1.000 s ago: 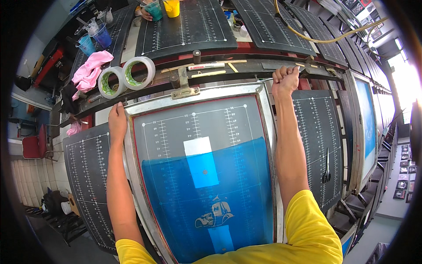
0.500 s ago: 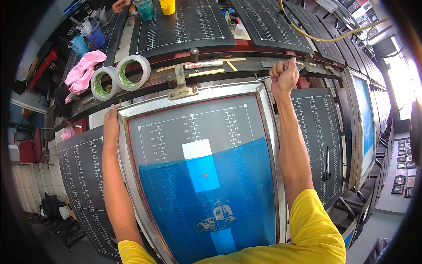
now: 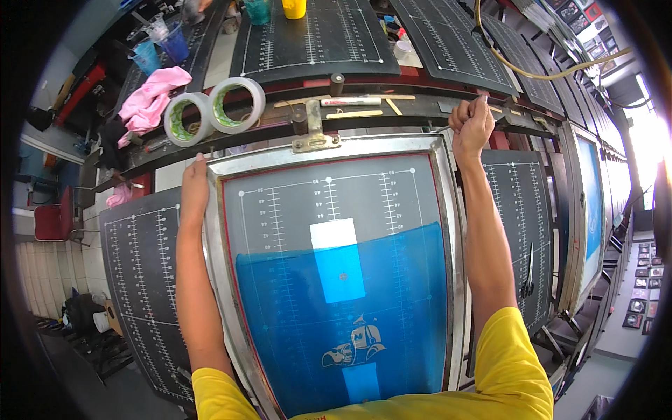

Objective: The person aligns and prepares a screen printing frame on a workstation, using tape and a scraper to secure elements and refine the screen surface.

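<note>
A silk screen in a metal frame (image 3: pixel 455 280) lies before me; its mesh is blue below, clear above, with a small vehicle design (image 3: pixel 353 343). Through the mesh show a white rectangle (image 3: pixel 333 231) and a dark board marked with white scales. My left hand (image 3: pixel 196 185) holds the frame's left side near its far corner; most of its fingers are hidden. Beyond the far right corner my right hand (image 3: pixel 472 126) is closed in a fist around something I cannot make out. A metal clamp (image 3: pixel 316 133) grips the frame's far edge.
Two tape rolls (image 3: pixel 238 105), a marker (image 3: pixel 350 101) and thin wooden sticks (image 3: pixel 353 113) lie on the rail. Pink cloth (image 3: pixel 150 98) and paint cups (image 3: pixel 175 45) are at far left. Scissors (image 3: pixel 528 273) lie on the right-hand board (image 3: pixel 514 210). A yellowish hose (image 3: pixel 546 72) hangs at far right.
The whole view has shifted, so the scene sits farther right in the picture. Both my hands keep their places at the frame; the other person's hand at the top has moved slightly.
</note>
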Tool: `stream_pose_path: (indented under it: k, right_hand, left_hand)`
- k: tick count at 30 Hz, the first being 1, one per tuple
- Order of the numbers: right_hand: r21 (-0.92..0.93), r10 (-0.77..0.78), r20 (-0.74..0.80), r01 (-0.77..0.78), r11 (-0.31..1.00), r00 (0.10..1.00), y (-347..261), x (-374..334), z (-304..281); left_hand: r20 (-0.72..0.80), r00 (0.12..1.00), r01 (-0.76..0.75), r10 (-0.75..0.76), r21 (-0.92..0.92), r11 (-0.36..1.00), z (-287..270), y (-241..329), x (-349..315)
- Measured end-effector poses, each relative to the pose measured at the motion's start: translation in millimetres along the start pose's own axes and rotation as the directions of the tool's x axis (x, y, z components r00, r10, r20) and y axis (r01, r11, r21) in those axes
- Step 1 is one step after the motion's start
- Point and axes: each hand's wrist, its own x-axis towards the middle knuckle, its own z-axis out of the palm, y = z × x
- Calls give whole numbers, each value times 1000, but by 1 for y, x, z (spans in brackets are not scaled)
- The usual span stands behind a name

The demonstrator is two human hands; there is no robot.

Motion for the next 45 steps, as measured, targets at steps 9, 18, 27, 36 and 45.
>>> stream_pose_path:
  k: [9, 18, 27, 36, 45]
  right_hand:
    - [205, 130, -69, -113, 972, 989, -29, 23, -21]
    - [-581, 188, -47, -180, 794, 981, -138, -79, -100]
    - [-960, 267, 269, 234, 157, 925, -177, -273, -197]
    - [-904, 138, 428, 422, 75, 893, -193, -323, -213]
    - [-922, 392, 77, -84, 377, 917, -230, -454, -183]
  left_hand:
    - [-171, 959, -158, 224, 330, 931, 2, 29, -16]
    - [-106, 954, -207, 280, 444, 872, -22, 30, -178]
    - [-87, 995, -12, 55, 436, 900, -69, 6, -419]
    - [-60, 975, 221, -213, 319, 922, -101, -27, -544]
    - [-147, 979, 172, -142, 226, 959, -93, -38, -561]
